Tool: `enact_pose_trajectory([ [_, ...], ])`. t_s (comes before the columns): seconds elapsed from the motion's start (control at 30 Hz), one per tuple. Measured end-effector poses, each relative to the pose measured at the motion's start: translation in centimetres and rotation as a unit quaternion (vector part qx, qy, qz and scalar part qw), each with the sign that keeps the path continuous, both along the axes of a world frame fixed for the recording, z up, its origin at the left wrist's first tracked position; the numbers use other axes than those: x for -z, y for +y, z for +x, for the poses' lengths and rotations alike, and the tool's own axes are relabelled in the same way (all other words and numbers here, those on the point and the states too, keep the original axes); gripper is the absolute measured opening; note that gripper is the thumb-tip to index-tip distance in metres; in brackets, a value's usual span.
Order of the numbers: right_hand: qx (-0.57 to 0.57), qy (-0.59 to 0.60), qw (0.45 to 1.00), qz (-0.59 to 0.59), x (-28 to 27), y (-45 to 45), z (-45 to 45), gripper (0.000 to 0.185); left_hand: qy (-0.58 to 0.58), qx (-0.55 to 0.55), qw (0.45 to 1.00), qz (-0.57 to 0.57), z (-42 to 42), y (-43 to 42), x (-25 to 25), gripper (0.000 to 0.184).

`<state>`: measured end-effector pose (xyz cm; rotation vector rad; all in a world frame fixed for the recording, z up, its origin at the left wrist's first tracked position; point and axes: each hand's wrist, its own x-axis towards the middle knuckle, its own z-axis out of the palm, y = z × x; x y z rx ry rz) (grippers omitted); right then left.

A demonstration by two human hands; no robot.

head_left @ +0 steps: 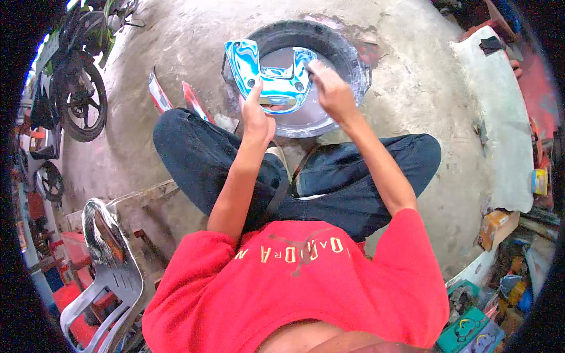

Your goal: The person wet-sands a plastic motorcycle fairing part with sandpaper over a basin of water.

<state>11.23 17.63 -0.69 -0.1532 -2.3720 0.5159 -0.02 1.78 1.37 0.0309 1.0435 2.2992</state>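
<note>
A shiny U-shaped motorcycle part point(279, 87), mirror-like with blue and white reflections and a few bolt holes, is held up over a round black tub point(348, 56). My left hand point(256, 119) grips its lower left side, with the thumb on the front face. At its right prong, my right hand point(333, 93) is closed, fingertips against or very near the edge. Those fingertips are slightly blurred, and whatever they hold is hidden. Greyish liquid appears in the tub, partly covered by the part.
Red-and-white panels point(197, 101) lie on the concrete floor left of the tub. A motorcycle wheel point(79, 97) stands at upper left. A grey plastic chair point(112, 270) is at lower left. On the right are a pale ledge point(500, 117), a cardboard box point(498, 228) and clutter.
</note>
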Motion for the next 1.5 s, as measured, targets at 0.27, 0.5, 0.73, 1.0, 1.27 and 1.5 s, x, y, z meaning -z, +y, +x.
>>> enact_pose_trajectory([
  [0.27, 0.034, 0.021, 0.999, -0.024, -2.0, 0.4, -0.7, 0.044, 0.004, 0.019, 1.0, 0.01, 0.0, -0.4, -0.7, 0.035],
  [0.5, -0.062, 0.026, 0.993, 0.097, -1.9, -3.5, 0.5, 0.041, 0.01, 0.005, 1.0, 0.014, -0.9, 0.4, 2.3, 0.036],
  [0.73, -0.058, 0.046, 0.995, 0.074, -1.9, -5.0, 0.8, 0.038, -0.014, 0.01, 1.0, 0.01, -0.2, 0.3, 0.6, 0.036],
  [1.0, -0.038, 0.021, 0.996, 0.084, -1.3, -2.7, 0.3, 0.042, -0.015, 0.033, 0.999, 0.012, -0.9, 0.1, 1.4, 0.037],
  [1.27, -0.019, 0.003, 0.999, 0.039, -1.5, -0.7, 0.3, 0.041, -0.001, 0.01, 0.999, -0.037, 0.2, 0.1, -0.5, 0.034],
  [1.5, 0.032, 0.003, 0.999, 0.021, -1.5, 1.3, -0.6, 0.04, -0.015, 0.023, 1.0, 0.005, 0.2, 0.0, -0.9, 0.033],
])
